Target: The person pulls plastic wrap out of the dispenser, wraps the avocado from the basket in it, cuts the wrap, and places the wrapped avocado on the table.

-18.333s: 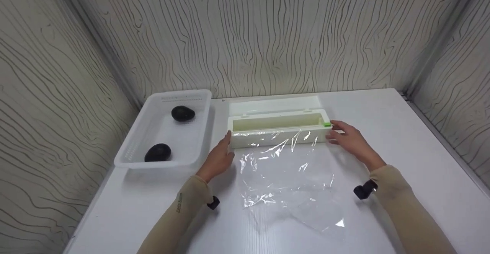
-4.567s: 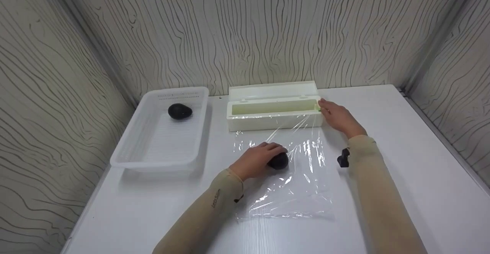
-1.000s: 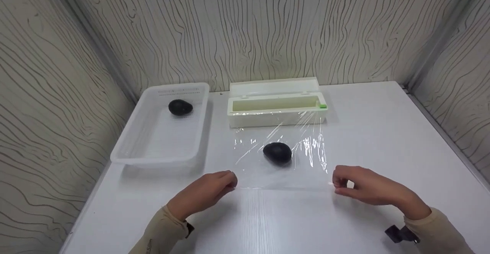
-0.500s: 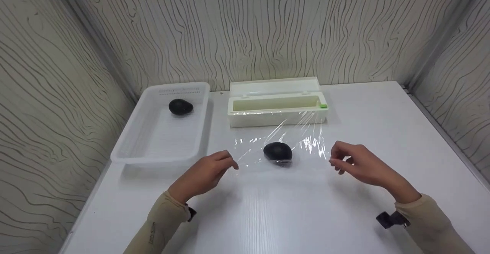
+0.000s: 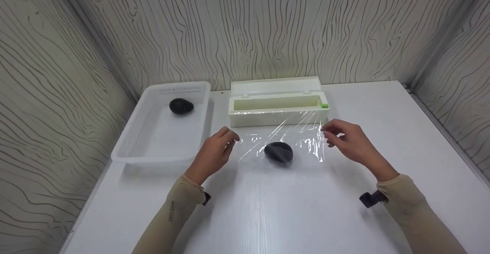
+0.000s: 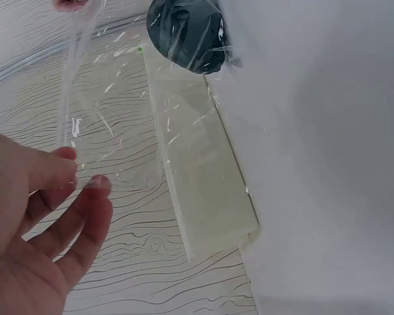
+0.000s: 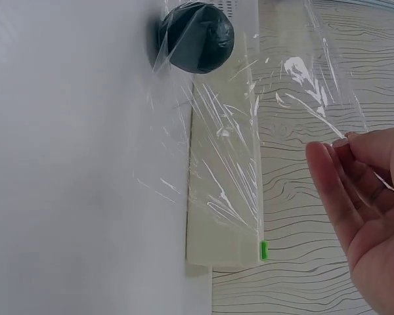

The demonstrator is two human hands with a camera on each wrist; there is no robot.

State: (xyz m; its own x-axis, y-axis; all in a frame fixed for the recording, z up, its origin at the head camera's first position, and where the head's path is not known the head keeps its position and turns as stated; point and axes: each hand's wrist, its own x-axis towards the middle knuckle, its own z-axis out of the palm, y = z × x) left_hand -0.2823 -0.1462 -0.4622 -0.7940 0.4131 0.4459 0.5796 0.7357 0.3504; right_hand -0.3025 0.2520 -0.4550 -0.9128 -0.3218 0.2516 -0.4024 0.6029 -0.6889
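Clear plastic wrap [image 5: 254, 141] runs from the front edge of a white wrap dispenser box [image 5: 275, 119] and folds back over a dark avocado [image 5: 278, 152]. My left hand [image 5: 214, 150] pinches the wrap's left corner between thumb and fingers, as the left wrist view shows. At the opposite corner, my right hand [image 5: 350, 139] pinches the wrap, its fingertips [image 7: 341, 141] on the film. Both hands are raised above the table, near the front of the box. The avocado lies on the lower layer of wrap, with film over it.
Left of the box stands a white plastic basket [image 5: 157, 158] holding another avocado [image 5: 181, 106]. The dispenser's lid [image 5: 275, 85] is raised at the back, near the patterned wall [image 5: 268, 28]. A green slider [image 5: 324, 106] sits at the box's right end.
Both hands have lifted the wrap's near edge and moved it away from the body, over the avocado toward the box. The avocado stays where it was.
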